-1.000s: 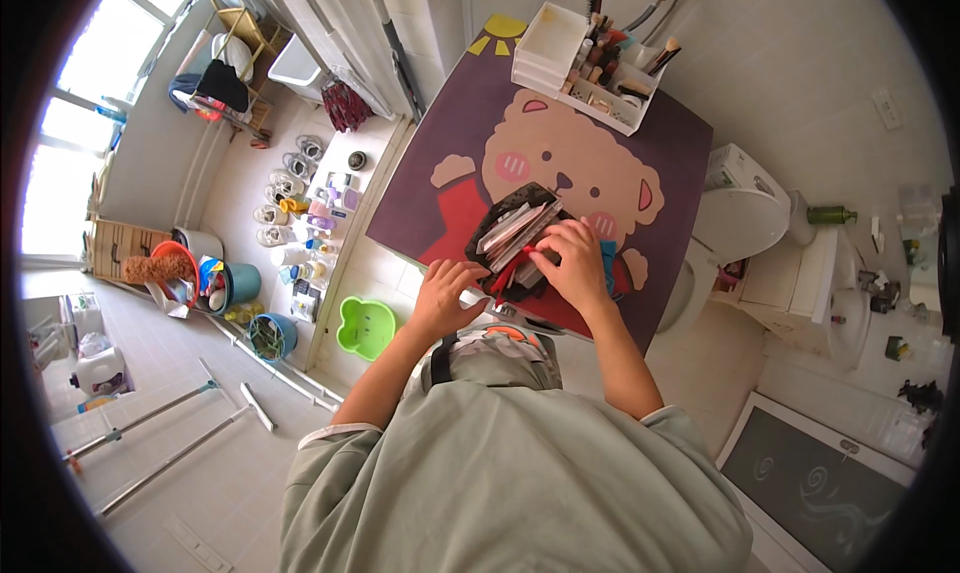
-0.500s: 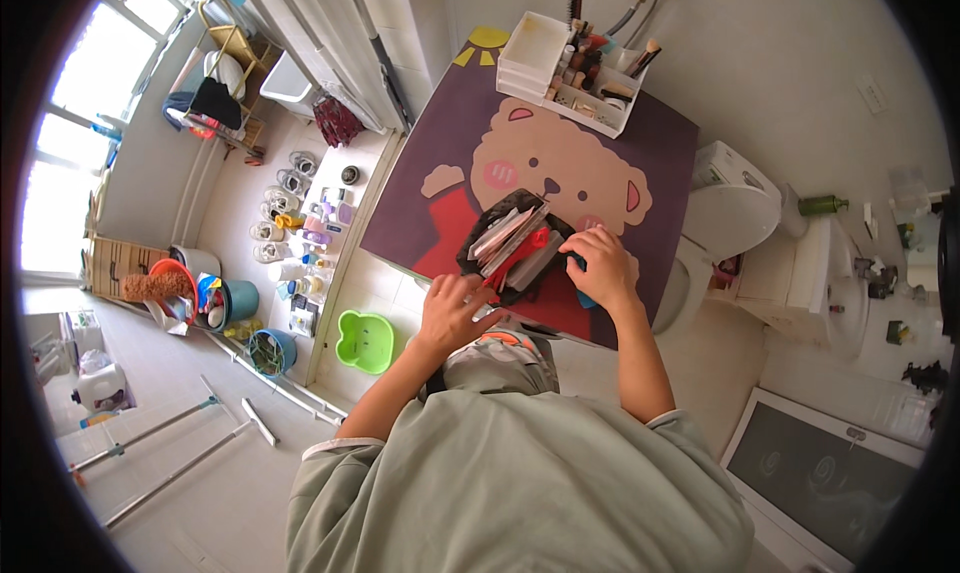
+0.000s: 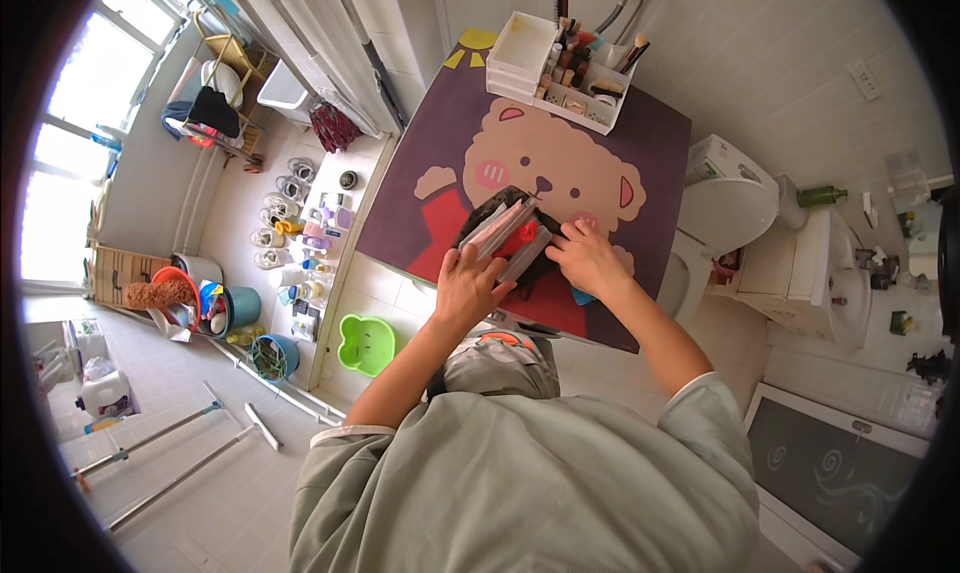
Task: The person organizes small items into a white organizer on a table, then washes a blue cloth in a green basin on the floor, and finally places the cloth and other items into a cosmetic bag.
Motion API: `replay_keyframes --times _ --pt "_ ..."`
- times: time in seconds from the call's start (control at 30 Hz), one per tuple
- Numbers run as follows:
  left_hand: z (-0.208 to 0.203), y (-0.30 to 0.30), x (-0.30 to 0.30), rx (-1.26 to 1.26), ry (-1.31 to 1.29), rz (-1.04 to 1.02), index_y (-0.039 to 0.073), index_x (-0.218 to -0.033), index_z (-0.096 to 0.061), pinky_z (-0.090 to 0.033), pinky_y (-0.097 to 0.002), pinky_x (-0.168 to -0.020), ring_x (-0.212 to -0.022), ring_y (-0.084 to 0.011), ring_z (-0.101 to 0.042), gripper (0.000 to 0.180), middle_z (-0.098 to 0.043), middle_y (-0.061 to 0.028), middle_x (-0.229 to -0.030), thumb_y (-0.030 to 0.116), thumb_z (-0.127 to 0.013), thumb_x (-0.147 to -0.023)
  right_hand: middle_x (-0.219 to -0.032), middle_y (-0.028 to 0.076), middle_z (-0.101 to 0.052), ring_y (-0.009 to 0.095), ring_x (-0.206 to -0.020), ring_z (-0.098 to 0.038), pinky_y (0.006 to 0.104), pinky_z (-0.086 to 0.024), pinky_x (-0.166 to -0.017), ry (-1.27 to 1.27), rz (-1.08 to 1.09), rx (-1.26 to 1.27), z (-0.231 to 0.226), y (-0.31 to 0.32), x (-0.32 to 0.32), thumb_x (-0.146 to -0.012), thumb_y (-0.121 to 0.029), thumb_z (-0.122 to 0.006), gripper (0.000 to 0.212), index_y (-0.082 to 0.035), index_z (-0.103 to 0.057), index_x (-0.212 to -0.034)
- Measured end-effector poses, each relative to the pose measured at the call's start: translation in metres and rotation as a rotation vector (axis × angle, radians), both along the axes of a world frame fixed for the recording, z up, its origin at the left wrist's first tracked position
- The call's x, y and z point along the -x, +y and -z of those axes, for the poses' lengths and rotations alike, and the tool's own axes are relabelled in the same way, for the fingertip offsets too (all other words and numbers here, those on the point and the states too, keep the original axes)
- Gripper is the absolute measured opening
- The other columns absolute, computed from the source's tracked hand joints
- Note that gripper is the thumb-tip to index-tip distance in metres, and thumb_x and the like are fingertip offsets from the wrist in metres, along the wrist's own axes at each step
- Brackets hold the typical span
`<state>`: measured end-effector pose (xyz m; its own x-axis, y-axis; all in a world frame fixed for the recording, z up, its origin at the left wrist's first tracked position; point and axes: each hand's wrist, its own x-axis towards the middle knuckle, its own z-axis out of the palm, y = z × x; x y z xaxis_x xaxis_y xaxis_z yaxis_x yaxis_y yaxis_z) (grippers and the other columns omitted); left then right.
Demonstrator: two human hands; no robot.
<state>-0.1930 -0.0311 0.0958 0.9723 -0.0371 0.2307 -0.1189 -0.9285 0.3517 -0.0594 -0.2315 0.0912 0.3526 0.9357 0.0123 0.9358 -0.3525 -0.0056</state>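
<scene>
An opened black pouch sits near the front edge of a table whose cover shows a cartoon bear. Pale flat packets stand packed inside it, with a red item between them. My left hand grips the pouch's near left side, fingers bent against the packets. At the right rim, my right hand has its fingers closed on the black edge. A small blue thing shows partly under my right hand. The pouch's bottom is hidden by its contents and my hands.
A white organizer with brushes and cosmetics stands at the table's far side. Left of the table, a green basin rests on the floor, with several bottles and shoes beyond. A toilet and a washbasin are to the right.
My right hand has moved from hovering beside the pouch to gripping its right rim. My left hand has moved up and right onto the pouch's near side. The pouch is pulled wider at the right.
</scene>
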Motion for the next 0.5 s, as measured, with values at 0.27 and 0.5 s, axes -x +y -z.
replay_keyframes --times 0.27,0.5 --pt "-0.011 0.011 -0.009 0.101 0.063 -0.101 0.019 -0.095 -0.064 -0.031 -0.0415 -0.09 -0.098 -0.0213 -0.047 0.03 -0.065 0.0032 -0.089 0.025 -0.075 -0.068 -0.089 0.002 -0.063 0.02 -0.089 -0.06 0.0338 -0.047 -0.077 0.109 -0.14 0.303 0.018 0.007 -0.002 -0.077 -0.018 -0.06 0.013 -0.014 -0.068 -0.086" --pt "-0.002 0.014 -0.008 0.14 0.061 -0.059 0.021 -0.078 -0.069 -0.031 -0.0403 -0.088 -0.097 -0.02 -0.048 0.011 -0.064 0.0058 -0.088 0.019 -0.073 -0.069 -0.087 0.007 -0.061 0.027 -0.085 -0.061 0.0395 -0.048 -0.073 0.637 -0.072 0.104 -0.032 0.004 -0.023 -0.078 -0.019 -0.064 0.014 -0.009 -0.059 -0.086"
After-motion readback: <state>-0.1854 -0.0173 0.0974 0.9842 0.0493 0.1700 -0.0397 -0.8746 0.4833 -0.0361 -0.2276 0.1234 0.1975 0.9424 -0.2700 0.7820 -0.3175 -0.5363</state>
